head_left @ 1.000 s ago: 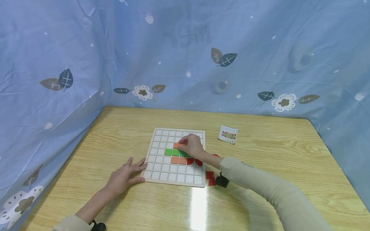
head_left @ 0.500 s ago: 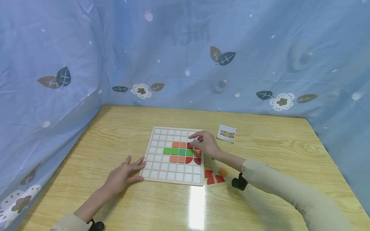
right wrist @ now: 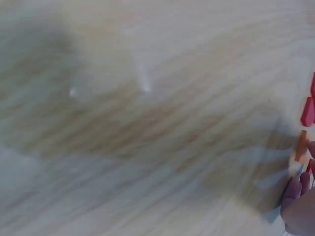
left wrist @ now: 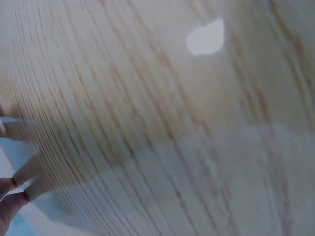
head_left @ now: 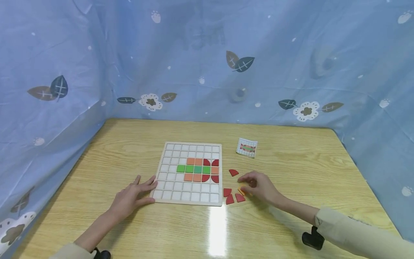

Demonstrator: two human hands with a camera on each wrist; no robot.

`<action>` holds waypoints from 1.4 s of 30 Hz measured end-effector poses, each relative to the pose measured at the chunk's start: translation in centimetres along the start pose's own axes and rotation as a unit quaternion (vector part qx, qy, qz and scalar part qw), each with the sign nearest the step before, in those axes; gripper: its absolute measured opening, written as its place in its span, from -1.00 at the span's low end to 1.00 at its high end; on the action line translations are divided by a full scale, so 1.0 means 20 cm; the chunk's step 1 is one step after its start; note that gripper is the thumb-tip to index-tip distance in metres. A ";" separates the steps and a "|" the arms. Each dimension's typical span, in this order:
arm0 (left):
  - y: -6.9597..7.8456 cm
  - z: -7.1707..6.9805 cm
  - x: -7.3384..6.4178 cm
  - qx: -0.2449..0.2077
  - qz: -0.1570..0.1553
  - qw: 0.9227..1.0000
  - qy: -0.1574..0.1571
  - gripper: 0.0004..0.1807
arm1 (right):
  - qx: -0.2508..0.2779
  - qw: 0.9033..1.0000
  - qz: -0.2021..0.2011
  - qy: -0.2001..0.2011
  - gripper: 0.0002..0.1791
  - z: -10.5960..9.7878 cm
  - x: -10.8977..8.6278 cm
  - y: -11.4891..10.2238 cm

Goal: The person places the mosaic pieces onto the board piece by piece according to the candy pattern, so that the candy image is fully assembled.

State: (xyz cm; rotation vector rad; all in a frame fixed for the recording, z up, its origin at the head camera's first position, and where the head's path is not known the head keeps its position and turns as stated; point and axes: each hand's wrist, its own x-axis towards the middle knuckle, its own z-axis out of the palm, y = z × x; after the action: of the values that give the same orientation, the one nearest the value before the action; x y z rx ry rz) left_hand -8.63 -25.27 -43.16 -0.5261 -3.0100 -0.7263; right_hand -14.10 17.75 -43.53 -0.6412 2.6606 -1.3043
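Observation:
A white grid board (head_left: 185,196) lies on the table, with green, orange and red tiles set in its middle rows and right columns. My left hand (head_left: 127,198) rests at the board's left edge, fingers spread and touching the frame. To the right of the board, my right hand (head_left: 261,187) pinches an orange tile (head_left: 241,190) between thumb and fingers. That orange tile (right wrist: 301,146) stands on edge in the right wrist view. Red quarter-round tiles (head_left: 230,199) lie just left of these fingers, and another red tile (head_left: 233,173) lies farther back.
A small pattern card (head_left: 247,148) with a red, orange and green picture lies behind the right hand. Blue printed cloth (head_left: 200,72) hangs along the back and sides of the wooden table (head_left: 291,154). Bright glare marks the front of the tabletop.
My right hand has left the board's upper right and moved right and toward me, to the loose tiles, where it has taken an orange tile. My left hand stays at the board's edge.

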 end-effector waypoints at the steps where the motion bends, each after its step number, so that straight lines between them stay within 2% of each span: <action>1: 0.00 0.00 0.00 0.000 0.000 1.000 0.000 -0.33 | -0.009 1.000 -0.005 -0.003 -0.82 -0.01 -0.02 0.00; 6: -0.01 0.00 0.00 0.002 0.000 1.000 0.002 -0.33 | -0.024 0.999 -0.029 -0.016 -0.83 -0.03 -0.06 0.02; 10: -0.01 0.00 0.00 -0.002 0.002 1.000 0.000 -0.33 | -0.045 0.997 -0.051 -0.034 -0.75 -0.04 -0.07 0.04; 16: -0.01 0.00 0.00 -0.002 -0.002 1.000 -0.002 -0.33 | -0.097 0.988 -0.113 -0.042 -0.73 -0.06 -0.04 0.04; 28: -0.01 0.00 0.01 0.000 -0.001 1.000 -0.003 -0.32 | -0.093 0.983 -0.148 -0.057 -0.72 -0.05 -0.04 0.04; 35: 0.00 -0.01 0.01 -0.002 -0.007 1.000 -0.007 -0.32 | -0.113 0.972 -0.201 -0.042 -0.68 -0.01 -0.03 0.06; 42: 0.01 -0.01 0.01 -0.008 -0.007 1.000 -0.011 -0.33 | -0.135 0.963 -0.229 -0.044 -0.85 0.02 -0.01 0.06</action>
State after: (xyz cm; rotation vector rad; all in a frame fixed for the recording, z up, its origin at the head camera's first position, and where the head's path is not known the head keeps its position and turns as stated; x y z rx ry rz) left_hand -8.69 -25.21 -42.92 -0.5184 -3.0339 -0.7511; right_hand -14.12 18.28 -44.65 -1.3839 2.7355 -0.9607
